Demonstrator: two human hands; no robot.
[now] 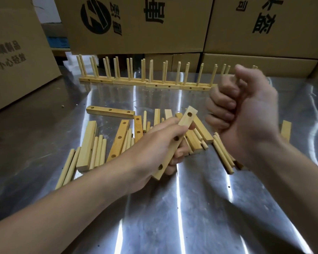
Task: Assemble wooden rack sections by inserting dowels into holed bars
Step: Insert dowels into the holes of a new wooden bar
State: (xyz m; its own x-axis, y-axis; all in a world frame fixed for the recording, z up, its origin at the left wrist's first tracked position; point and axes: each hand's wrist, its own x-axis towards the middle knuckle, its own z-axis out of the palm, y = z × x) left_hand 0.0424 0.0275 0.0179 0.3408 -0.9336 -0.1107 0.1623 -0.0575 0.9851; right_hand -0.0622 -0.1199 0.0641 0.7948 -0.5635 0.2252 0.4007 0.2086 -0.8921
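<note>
Silver sheet-metal worktop [191, 208]: glossy, smooth, streaked with reflections. Pale rectangular holed wooden bars [110, 111]: smooth-sanded, matt, fine grain. Slim round wooden dowels [99, 153]: bare, matt. Brown cardboard boxes [182, 24]: matt, black-printed.

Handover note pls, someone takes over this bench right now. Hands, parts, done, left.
Hands: the left hand has its grip on a holed bar, tilted above the pile, with its three visible holes empty. The right hand is raised with fingers curled; it is blurred, so what it holds is unclear.
Parts: loose bars and dowels lie on the metal table.
Done: finished sections stand in a row in front of the cardboard boxes.
Left: put dowels into the held bar, then the loose bars.
</note>
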